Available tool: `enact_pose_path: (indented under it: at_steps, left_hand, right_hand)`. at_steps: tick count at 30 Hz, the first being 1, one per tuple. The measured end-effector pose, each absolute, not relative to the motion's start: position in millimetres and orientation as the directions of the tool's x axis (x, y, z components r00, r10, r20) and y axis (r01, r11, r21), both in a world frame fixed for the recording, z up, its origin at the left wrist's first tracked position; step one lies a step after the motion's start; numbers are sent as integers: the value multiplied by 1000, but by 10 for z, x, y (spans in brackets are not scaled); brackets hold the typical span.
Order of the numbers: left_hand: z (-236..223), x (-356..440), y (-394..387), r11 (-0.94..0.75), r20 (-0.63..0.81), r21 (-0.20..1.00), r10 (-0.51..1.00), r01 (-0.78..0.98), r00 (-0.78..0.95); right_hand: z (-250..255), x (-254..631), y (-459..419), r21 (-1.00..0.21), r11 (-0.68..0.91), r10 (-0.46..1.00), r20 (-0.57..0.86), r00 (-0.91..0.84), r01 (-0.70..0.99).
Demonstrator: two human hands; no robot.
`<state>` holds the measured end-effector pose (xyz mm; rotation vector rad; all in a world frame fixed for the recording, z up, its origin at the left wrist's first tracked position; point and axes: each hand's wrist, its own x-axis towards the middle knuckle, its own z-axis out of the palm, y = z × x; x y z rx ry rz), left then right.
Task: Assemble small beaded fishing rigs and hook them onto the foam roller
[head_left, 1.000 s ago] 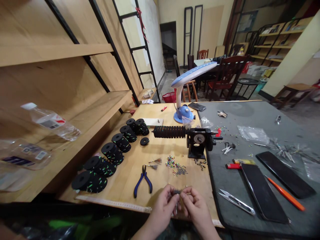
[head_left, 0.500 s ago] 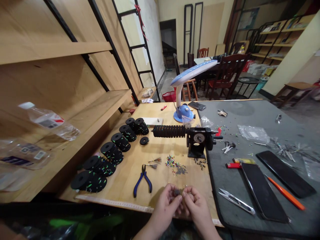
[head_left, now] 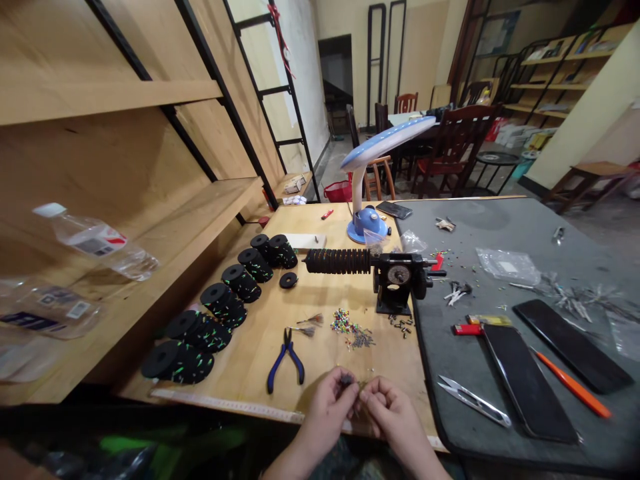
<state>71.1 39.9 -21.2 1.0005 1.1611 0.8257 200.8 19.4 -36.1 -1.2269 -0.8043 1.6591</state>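
Close together at the front edge of the wooden table, my left hand (head_left: 331,401) and my right hand (head_left: 389,405) are both closed, fingertips pinched. A small dark piece (head_left: 346,380) shows at the left fingertips; its kind is too small to tell. What the right fingers pinch is mostly hidden. Just beyond my hands lie a pile of coloured beads (head_left: 343,321), small grey metal bits (head_left: 363,340) and short metal cylinders (head_left: 400,325). To the left rest blue-handled pliers (head_left: 286,360) and two feathery tufts (head_left: 311,320).
A black hand-cranked winder (head_left: 394,280) carries a row of dark discs (head_left: 337,262). Black foam spools (head_left: 177,361) line the left side. A blue desk lamp (head_left: 367,223) stands behind. On the grey mat (head_left: 450,413) are thread snips (head_left: 474,401), a phone (head_left: 527,383) and an orange-handled tool (head_left: 573,385).
Both hands have shifted slightly left, still pinching near each other. The dark piece at the left fingertips has moved a little left and up. The items on the table stay put.
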Motion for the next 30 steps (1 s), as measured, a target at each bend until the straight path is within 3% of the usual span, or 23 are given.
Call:
enact_pose_path:
  at_steps: [15,30]
  left_hand:
    - [-184,673,401,284,-284,958,926,34,249]
    - [-100,624,417,119,-174,972,945,204,276]
  right_hand:
    - [-365,2024,231,-886,-431,898,-402,-182,-171]
    - [-416,2035,242,-854,-466,884,-435,-174,-232]
